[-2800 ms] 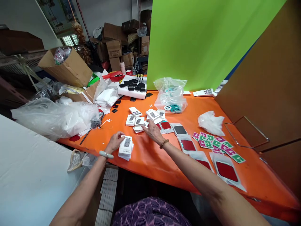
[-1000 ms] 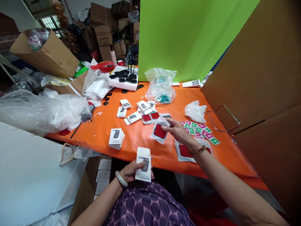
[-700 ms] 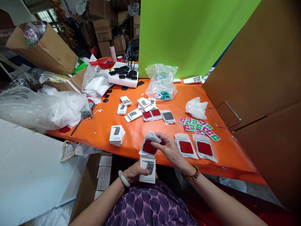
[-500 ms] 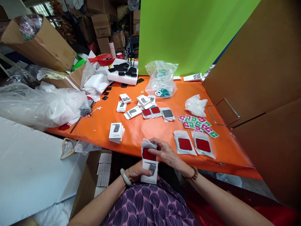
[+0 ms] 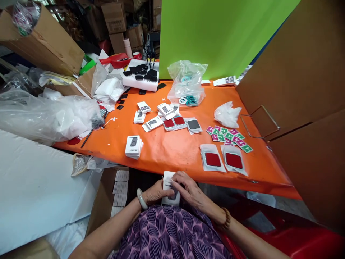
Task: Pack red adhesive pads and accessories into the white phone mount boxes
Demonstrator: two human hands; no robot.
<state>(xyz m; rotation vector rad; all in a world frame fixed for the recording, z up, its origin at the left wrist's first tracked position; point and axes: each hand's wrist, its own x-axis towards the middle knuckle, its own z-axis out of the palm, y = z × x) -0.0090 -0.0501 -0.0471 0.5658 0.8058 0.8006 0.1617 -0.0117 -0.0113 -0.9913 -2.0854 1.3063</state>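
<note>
Close to my body, below the table's front edge, I hold a small white box [image 5: 169,176] with a dark gadget printed on its front. My left hand [image 5: 155,194] is wrapped round the box's left side, thumb across the front. My right hand [image 5: 189,189] has its fingers bent over the upper part of the box, by its raised white flap. No red pad shows at the box top; the inside is hidden. Ahead on the table, a stack of similar white boxes [image 5: 133,146] stands to the left. Two red pads in pale sleeves, a left one [image 5: 212,159] and a right one [image 5: 234,160], lie to the right.
The orange table [image 5: 161,154] also bears loose boxes [image 5: 152,123], a grey sleeved pad [image 5: 193,125], pink and green cards [image 5: 229,135], a bag of rings [image 5: 185,86] and crumpled plastic [image 5: 228,114]. Beneath, a carton [image 5: 101,201] holds white boxes. Brown panels flank the right.
The red pad and its sleeve, which stuck out of the box top, are out of sight now. My right fingers have moved down onto the box's upper part. The view has shifted slightly.
</note>
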